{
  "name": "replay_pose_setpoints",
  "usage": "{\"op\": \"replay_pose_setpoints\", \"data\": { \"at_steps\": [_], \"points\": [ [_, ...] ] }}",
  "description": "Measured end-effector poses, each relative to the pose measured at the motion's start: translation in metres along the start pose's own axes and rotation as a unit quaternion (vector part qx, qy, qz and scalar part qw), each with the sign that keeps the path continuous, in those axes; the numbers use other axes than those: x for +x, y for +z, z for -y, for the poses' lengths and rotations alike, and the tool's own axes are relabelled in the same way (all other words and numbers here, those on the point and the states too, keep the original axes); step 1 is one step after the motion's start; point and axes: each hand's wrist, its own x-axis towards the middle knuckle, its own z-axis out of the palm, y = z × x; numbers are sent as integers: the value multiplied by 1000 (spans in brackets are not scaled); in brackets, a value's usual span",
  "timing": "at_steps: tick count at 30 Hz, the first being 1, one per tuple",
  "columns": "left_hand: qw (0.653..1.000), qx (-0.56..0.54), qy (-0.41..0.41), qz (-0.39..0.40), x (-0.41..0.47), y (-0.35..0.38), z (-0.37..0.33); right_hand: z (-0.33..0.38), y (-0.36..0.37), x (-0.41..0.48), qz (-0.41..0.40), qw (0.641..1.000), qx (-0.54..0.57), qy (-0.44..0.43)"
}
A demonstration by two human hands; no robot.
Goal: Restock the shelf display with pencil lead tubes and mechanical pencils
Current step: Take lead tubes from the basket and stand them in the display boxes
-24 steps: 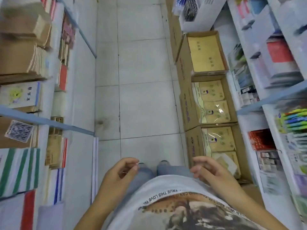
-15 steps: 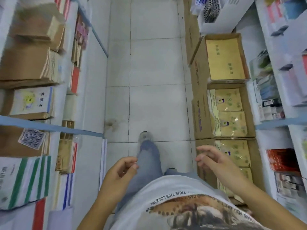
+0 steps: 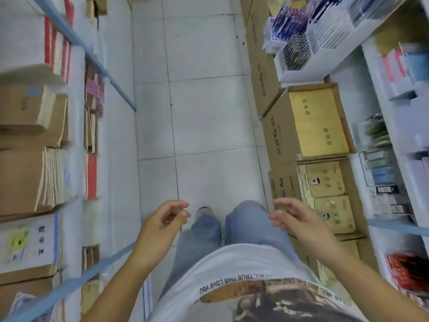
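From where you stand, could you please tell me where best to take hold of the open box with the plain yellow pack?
Probably take the box by the top rim of its aisle-side wall, coming from the aisle and above. It is open-topped, so that rim is bare for fingers; the shelf hems its far side and other boxes its ends.

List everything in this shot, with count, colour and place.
Floor: one, pale grey tiles, centre aisle.
Cardboard boxes: at least four, brown, in a row on the floor along the right.
Pens: many, blue and dark, in white racks, upper right.
Paper stacks: several, brown, left shelves.
Shelf rails: three, blue, both sides.
Jeans: one pair, blue, bottom centre.
Left hand: loosely curled, empty.
Right hand: loosely curled, empty.
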Motion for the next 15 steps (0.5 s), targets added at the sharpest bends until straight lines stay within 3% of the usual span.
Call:
{"op": "replay_pose_setpoints", "data": {
  "at_steps": [6, 15],
  "points": [
    [999, 31, 25, 37, 126, -9, -86, 58, -17, 91, -31, 998, 25, 39],
    [999, -24, -13, -28, 279, -38, -204, 232, -47, 275, 31, 998, -46, 4]
  ]
}}
